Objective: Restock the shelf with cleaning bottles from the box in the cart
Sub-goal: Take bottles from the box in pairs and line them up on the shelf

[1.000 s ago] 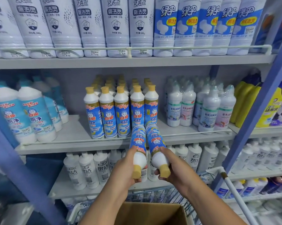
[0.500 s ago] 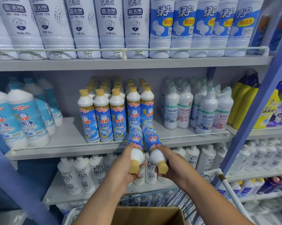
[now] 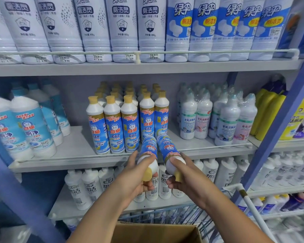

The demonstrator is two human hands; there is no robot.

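Bottle caps half hidden in both hands' grip; box cut off.

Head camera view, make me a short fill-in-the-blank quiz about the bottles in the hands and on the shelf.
1. Each hand, left hand and right hand, grips one blue-labelled white bottle with a ____ cap.
2. The left-hand bottle and right-hand bottle point their caps ____ the camera.
3. Matching yellow-capped bottles stand on the ____ shelf.
4. The brown cardboard box is ____ the hands.

Missing words: yellow; toward; middle; below
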